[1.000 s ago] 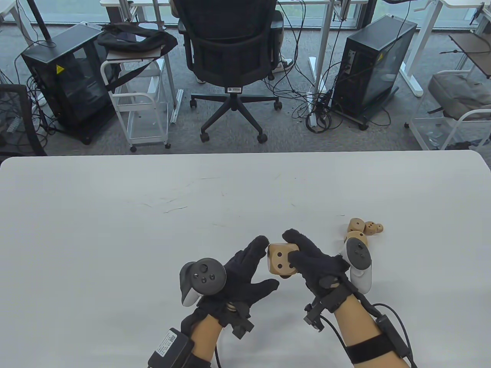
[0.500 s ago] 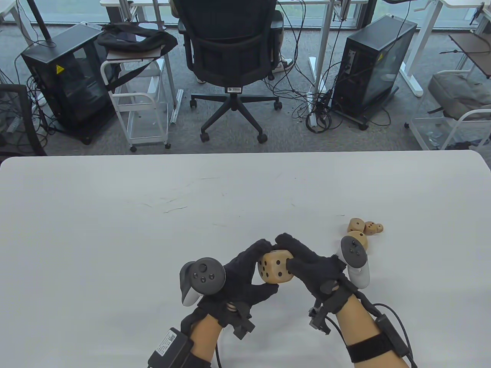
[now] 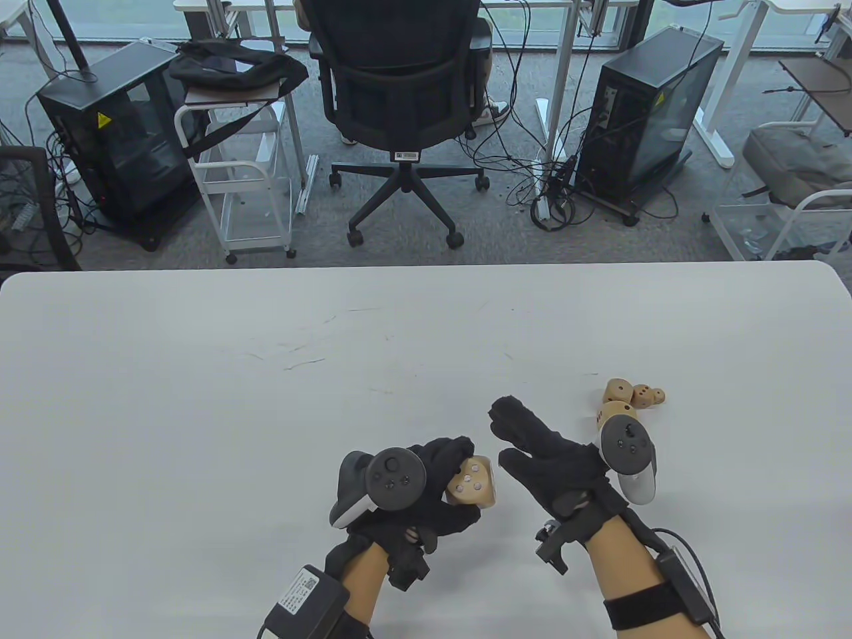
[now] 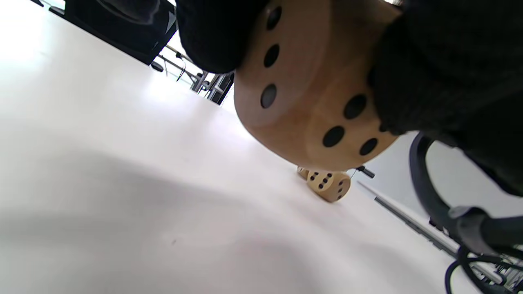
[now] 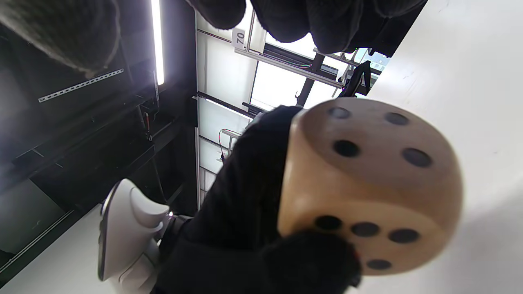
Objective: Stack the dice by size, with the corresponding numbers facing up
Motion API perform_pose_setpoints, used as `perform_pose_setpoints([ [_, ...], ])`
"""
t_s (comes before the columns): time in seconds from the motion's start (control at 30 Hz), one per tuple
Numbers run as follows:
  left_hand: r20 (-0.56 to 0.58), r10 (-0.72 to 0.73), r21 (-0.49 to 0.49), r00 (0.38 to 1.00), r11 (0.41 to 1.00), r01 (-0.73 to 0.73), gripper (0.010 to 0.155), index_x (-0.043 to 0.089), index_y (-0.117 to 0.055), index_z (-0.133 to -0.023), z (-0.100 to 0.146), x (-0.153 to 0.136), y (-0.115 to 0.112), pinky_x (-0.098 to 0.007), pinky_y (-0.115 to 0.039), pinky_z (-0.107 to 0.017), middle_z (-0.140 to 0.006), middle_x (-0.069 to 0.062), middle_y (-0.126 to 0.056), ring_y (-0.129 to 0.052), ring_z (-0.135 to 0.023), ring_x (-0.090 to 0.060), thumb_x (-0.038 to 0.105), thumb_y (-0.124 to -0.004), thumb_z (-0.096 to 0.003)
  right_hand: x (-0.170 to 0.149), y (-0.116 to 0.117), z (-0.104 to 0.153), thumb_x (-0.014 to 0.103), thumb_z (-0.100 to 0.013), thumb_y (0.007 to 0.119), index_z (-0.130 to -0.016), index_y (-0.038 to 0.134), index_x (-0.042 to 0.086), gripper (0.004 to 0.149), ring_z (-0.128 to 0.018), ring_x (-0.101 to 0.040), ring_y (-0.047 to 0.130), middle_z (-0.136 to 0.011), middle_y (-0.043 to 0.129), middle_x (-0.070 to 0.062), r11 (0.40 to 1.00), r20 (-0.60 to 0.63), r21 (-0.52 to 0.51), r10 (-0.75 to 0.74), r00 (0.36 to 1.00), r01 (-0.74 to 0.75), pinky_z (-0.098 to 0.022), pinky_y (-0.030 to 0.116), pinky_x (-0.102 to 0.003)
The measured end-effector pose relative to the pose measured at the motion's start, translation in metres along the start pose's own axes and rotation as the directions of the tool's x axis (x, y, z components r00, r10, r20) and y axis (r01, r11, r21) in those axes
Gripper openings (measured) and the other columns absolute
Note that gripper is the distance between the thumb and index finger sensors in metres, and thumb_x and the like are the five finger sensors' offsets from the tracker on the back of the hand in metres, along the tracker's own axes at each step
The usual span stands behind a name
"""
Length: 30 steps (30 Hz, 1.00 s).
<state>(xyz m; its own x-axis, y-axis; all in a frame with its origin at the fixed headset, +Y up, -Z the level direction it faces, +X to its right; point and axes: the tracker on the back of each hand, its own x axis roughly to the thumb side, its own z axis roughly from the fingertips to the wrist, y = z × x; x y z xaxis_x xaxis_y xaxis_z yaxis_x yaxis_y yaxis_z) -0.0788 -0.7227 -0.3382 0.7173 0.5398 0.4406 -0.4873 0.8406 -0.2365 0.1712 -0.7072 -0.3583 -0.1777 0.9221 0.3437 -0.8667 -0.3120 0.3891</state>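
Observation:
My left hand [image 3: 442,482] grips the large wooden die [image 3: 472,484] between fingers and thumb, just above the white table [image 3: 200,413]. The die fills the left wrist view [image 4: 310,102] and shows in the right wrist view [image 5: 367,183] with the left glove around it. My right hand [image 3: 532,442] is open and empty, just right of the die, fingers spread. Several smaller wooden dice [image 3: 636,396] lie in a cluster at the right, partly behind the right tracker; one shows in the left wrist view [image 4: 329,185].
The white table's far edge [image 3: 426,269] borders an office floor with a black chair [image 3: 399,100] and computer cases. The right tracker [image 3: 629,452] sits close to the small dice.
My right hand let go of the large die and opened. My left hand took the die, turned it and drew it slightly toward the near edge.

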Motion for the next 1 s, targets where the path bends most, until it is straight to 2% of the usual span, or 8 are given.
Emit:
perform_pose_setpoints([
  [0.3, -0.1, -0.087, -0.139, 0.991, 0.988, 0.073, 0.092, 0.028, -0.051, -0.105, -0.011, -0.015, -0.024, -0.068, -0.049, -0.078, -0.111, -0.002, -0.065, -0.076, -0.097, -0.029, 0.057, -0.103, -0.0343, 0.0, 0.002, -0.001, 0.07, -0.047, 0.077, -0.11, 0.043, 0.025, 0.085, -0.1, -0.051, 0.06, -0.114, 0.05, -0.02, 1.0, -0.006, 0.007, 0.03, 1.0, -0.03, -0.07, 0.047, -0.07],
  [0.37, -0.133, -0.136, -0.202, 0.982, 0.973, 0.108, 0.093, 0.029, -0.047, -0.105, -0.014, -0.017, -0.031, -0.067, -0.049, -0.078, -0.112, -0.002, -0.063, -0.075, -0.099, -0.029, 0.059, -0.101, -0.0343, 0.001, 0.002, -0.001, 0.07, -0.047, 0.077, -0.11, 0.043, 0.025, 0.084, -0.1, -0.051, 0.06, -0.114, 0.05, -0.02, 1.0, -0.006, 0.005, 0.028, 1.0, -0.028, -0.071, 0.047, -0.069],
  [0.4, -0.128, -0.099, -0.21, 0.987, 0.975, 0.071, 0.094, 0.03, -0.044, -0.106, -0.014, -0.018, -0.031, -0.067, -0.049, -0.079, -0.113, -0.001, -0.06, -0.073, -0.1, -0.028, 0.06, -0.099, -0.0359, 0.0, 0.003, -0.001, 0.07, -0.047, 0.077, -0.11, 0.043, 0.025, 0.084, -0.099, -0.051, 0.06, -0.114, 0.05, -0.02, 1.0, -0.006, 0.004, 0.029, 1.0, -0.029, -0.07, 0.047, -0.07],
  [0.43, -0.152, -0.072, -0.193, 0.986, 0.98, 0.042, 0.094, 0.03, -0.045, -0.105, -0.014, -0.018, -0.032, -0.067, -0.049, -0.079, -0.113, -0.001, -0.061, -0.074, -0.1, -0.029, 0.058, -0.101, -0.0352, 0.0, 0.003, -0.001, 0.07, -0.047, 0.077, -0.11, 0.043, 0.025, 0.084, -0.099, -0.051, 0.06, -0.114, 0.05, -0.02, 1.0, -0.006, 0.003, 0.029, 1.0, -0.029, -0.07, 0.048, -0.07],
  [0.57, -0.17, -0.047, -0.229, 0.984, 0.973, 0.007, 0.094, 0.032, -0.041, -0.106, -0.014, -0.022, -0.033, -0.066, -0.049, -0.079, -0.114, -0.001, -0.058, -0.074, -0.101, -0.03, 0.058, -0.099, -0.037, 0.0, 0.003, -0.001, 0.07, -0.047, 0.077, -0.11, 0.043, 0.025, 0.084, -0.099, -0.051, 0.061, -0.114, 0.051, -0.02, 1.0, -0.006, 0.004, 0.031, 0.999, -0.031, -0.07, 0.048, -0.07],
  [0.77, -0.165, -0.05, -0.244, 0.985, 0.97, 0.008, 0.095, 0.032, -0.039, -0.106, -0.013, -0.022, -0.032, -0.066, -0.049, -0.079, -0.115, -0.001, -0.057, -0.073, -0.102, -0.03, 0.058, -0.098, -0.0376, 0.0, 0.003, -0.001, 0.07, -0.047, 0.077, -0.11, 0.044, 0.025, 0.084, -0.099, -0.051, 0.061, -0.114, 0.051, -0.021, 0.999, -0.008, 0.006, 0.04, 0.999, -0.04, -0.07, 0.048, -0.07],
  [0.9, -0.148, -0.016, -0.253, 0.989, 0.967, -0.022, 0.101, 0.031, -0.03, -0.108, -0.011, -0.021, -0.03, -0.069, -0.042, -0.08, -0.119, -0.003, -0.048, -0.059, -0.111, -0.034, 0.061, -0.097, -0.0374, 0.001, 0.003, -0.001, 0.07, -0.046, 0.078, -0.11, 0.044, 0.025, 0.085, -0.099, -0.051, 0.061, -0.114, 0.051, -0.02, 0.999, -0.001, 0.011, 0.038, 0.999, -0.038, -0.07, 0.047, -0.07],
  [1.0, -0.104, 0.021, -0.219, 0.994, 0.975, -0.044, 0.105, 0.031, -0.025, -0.107, -0.009, -0.016, -0.023, -0.07, -0.037, -0.08, -0.121, -0.003, -0.039, -0.048, -0.115, -0.037, 0.062, -0.096, -0.0367, 0.001, 0.0, -0.001, 0.07, -0.046, 0.078, -0.11, 0.044, 0.025, 0.085, -0.1, -0.05, 0.06, -0.115, 0.05, -0.02, 0.999, 0.001, 0.004, 0.037, 0.999, -0.037, -0.071, 0.047, -0.07],
])
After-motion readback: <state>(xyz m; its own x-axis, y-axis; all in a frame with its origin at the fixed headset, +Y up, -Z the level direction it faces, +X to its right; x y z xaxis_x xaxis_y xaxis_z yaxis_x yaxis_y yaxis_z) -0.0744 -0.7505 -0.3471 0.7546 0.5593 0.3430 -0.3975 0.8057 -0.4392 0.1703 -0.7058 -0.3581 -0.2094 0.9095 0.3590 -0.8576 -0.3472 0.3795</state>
